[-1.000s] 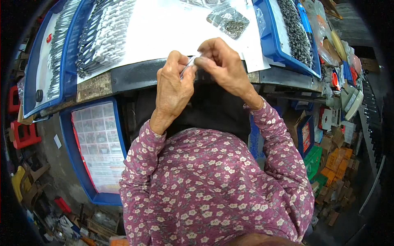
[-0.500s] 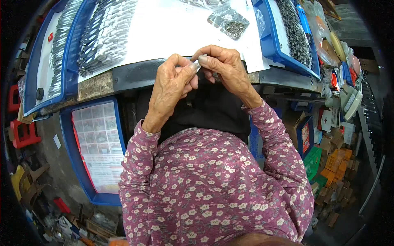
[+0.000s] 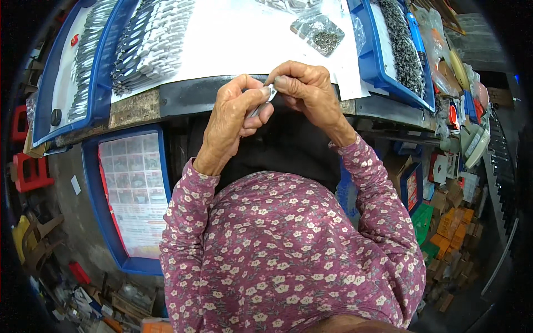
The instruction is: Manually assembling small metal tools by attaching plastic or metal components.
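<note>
One small, flat, silvery piece is up at the near edge of the black-trimmed tabletop, around the middle of that edge, caught between the person's two hands. Their left hand is mostly closed, thumb pressed on the piece and fingers curled beneath, a greyish length showing lower between them. Their right hand is bent nearly closed too, thumb and forefinger pinched at the upper end; whether it holds anything smaller as well, I can't tell from here. White paper covers the tabletop behind the hands. Toward its left edge lie tight overlapping rows of grey-and-white flat parts, just beside a long blue plastic tray lined with slim silvery parts. Near the right edge of the paper rests a clear plastic bag of tiny metal bits, and past it, by the tabletop's right edge, a second blue tray is heaped with small blackish parts.
</note>
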The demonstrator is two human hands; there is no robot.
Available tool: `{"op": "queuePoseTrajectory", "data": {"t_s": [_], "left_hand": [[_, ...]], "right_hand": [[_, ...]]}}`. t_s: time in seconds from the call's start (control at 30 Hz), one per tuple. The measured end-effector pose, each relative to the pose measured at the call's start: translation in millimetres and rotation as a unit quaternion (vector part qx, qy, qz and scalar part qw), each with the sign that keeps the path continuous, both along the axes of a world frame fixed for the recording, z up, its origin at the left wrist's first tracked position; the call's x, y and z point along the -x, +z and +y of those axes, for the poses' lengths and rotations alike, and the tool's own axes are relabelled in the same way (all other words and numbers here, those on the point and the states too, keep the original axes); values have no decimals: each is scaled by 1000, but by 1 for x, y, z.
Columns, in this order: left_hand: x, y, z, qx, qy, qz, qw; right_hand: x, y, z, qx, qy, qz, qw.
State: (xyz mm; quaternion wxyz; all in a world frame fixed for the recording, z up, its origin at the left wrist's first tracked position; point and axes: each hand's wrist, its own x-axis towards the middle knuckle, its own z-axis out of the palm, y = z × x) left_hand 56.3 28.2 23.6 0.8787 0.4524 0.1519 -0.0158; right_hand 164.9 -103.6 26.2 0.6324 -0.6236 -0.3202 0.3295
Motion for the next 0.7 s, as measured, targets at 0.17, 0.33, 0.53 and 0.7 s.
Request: {"op": "queuePoseTrajectory", "data": {"t_s": [0.17,0.33,0.53,0.7], "left_hand": [[1,0,3,-1,-2,14,1000],[2,-4,4,23,1,15,1000],[2,-5,6,44,-13,7,999],[3,-9,9,54,-12,-1,998]], "right_hand": [[6,-5,3,-9,-52,-68,996],[10,3,7,34,-51,-89,994],[-3,-5,5,-22,21,13,999],[4,-6,7,-10,-21,-53,998]]}}
